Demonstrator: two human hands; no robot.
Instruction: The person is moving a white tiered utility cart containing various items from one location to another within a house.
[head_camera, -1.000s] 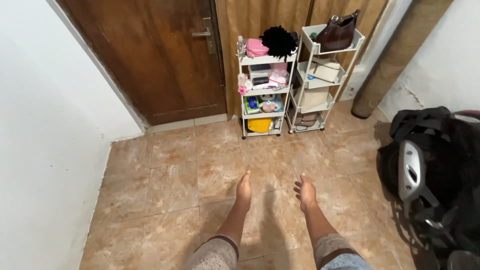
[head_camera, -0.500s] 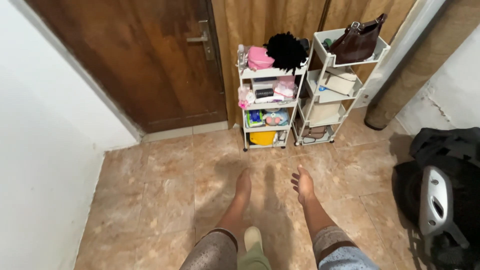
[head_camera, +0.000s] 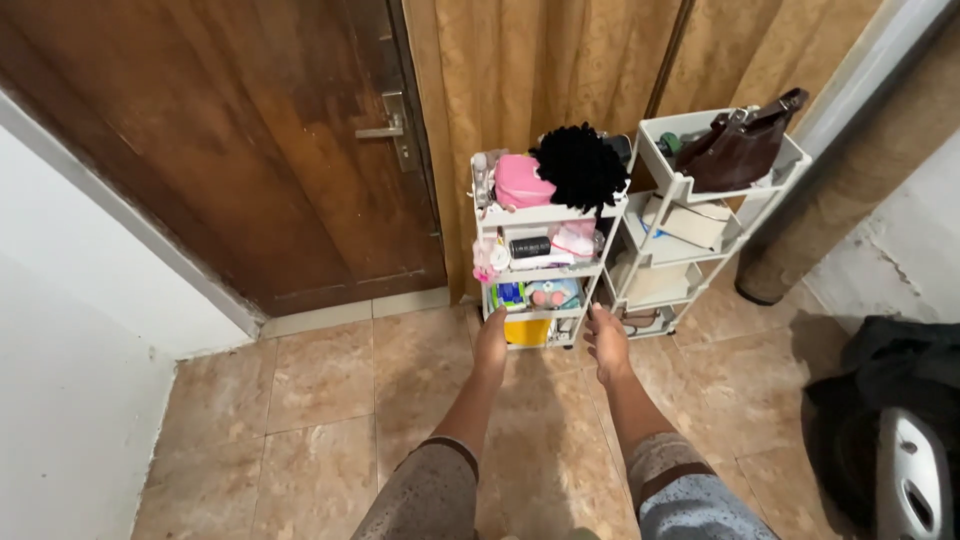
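2 empty hands reach toward the left cart (head_camera: 540, 262): my left hand (head_camera: 491, 345) and right hand (head_camera: 606, 343) both hang flat, fingers together, just short of its bottom shelf. It stands against the curtain (head_camera: 520, 90) beside a second cart (head_camera: 700, 215), leaving the door (head_camera: 250, 140) free.

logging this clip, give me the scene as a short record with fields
left hand: empty, fingers out, reaching toward the white cart
right hand: empty, open, beside the left
white cart: four tiers; pink pouch and black fluffy thing on top
second cart: to its right, brown handbag on top
behind: wooden door, tan curtain
floor: beige tiles
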